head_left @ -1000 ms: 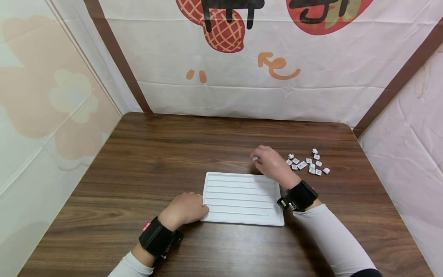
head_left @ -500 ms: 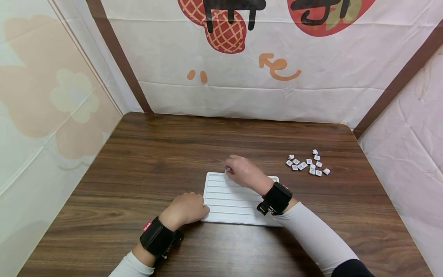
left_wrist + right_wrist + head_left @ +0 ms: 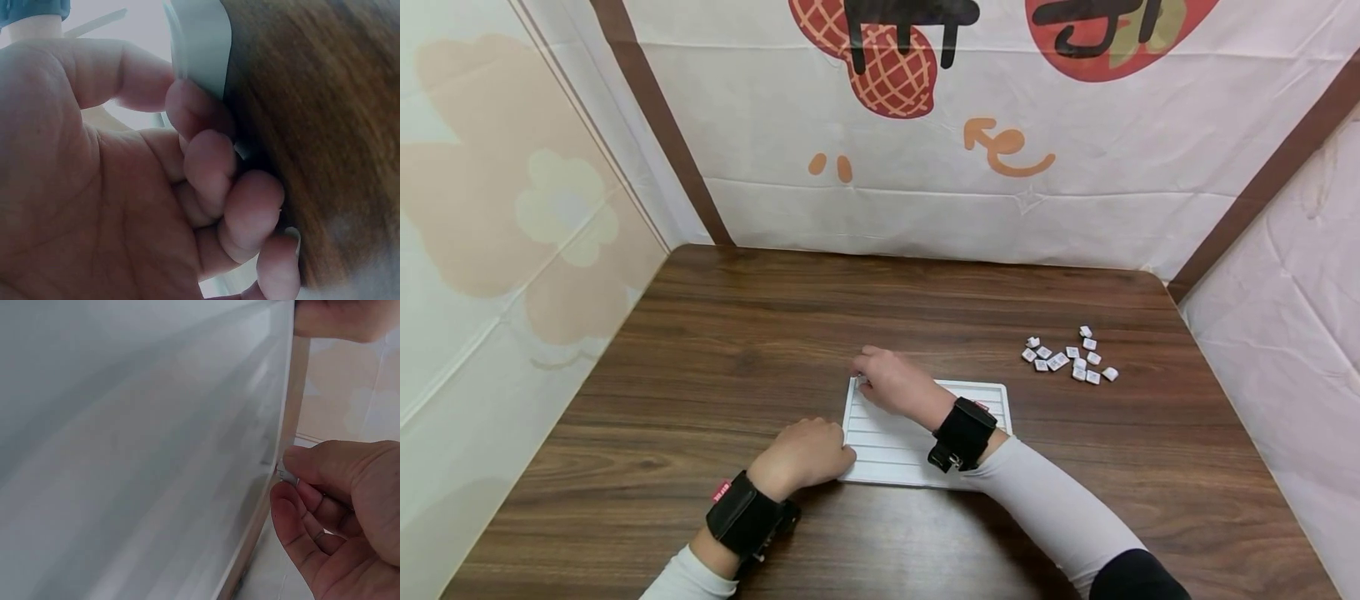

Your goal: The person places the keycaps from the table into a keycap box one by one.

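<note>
Pinching: your right hand [image 3: 897, 385] holds one small white tile [image 3: 287, 474] by the far left corner of the white board [image 3: 887, 454].
Left hand [image 3: 805, 452]: your fingers grip the board's left edge.
Loose tiles [image 3: 1057, 362]: toward the counter's [image 3: 715, 350] far right corner.

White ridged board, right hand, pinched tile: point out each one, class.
White ridged board [image 3: 891, 452], head view: bare ridged surface.
Right hand [image 3: 897, 386], head view: back of the hand.
Pinched tile [image 3: 287, 475], right wrist view: visible side.

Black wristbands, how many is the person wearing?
2: the left wristband behind the left hand, and the right wristband behind the right hand, which pinches a small white piece. No others show.
</note>
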Available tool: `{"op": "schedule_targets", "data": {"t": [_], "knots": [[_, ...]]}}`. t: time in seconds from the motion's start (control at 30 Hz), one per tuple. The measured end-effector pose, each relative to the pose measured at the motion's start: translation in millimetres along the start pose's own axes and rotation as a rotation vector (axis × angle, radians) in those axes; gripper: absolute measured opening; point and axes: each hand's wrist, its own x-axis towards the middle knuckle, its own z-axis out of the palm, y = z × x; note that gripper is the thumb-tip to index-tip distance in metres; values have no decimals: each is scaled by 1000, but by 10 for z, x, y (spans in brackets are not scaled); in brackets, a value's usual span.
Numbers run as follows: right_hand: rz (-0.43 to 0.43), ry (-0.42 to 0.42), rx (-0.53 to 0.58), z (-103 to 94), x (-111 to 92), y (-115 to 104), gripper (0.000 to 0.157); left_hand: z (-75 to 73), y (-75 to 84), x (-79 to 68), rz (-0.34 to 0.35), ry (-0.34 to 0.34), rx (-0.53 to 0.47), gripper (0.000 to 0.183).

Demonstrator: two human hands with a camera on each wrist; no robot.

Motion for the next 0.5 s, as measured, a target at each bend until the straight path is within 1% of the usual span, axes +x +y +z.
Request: {"op": "schedule_targets", "data": {"t": [0.23, 0.37, 0.5], "knots": [[4, 9, -9, 104, 40, 3, 14, -6, 17, -8, 4, 4, -1, 23], [4, 14, -25, 111, 57, -10, 13, -7, 21, -17, 3, 2, -3, 24], [23, 1, -58, 91, 63, -44, 13, -8, 23, -21, -2, 2, -7, 23]]}}
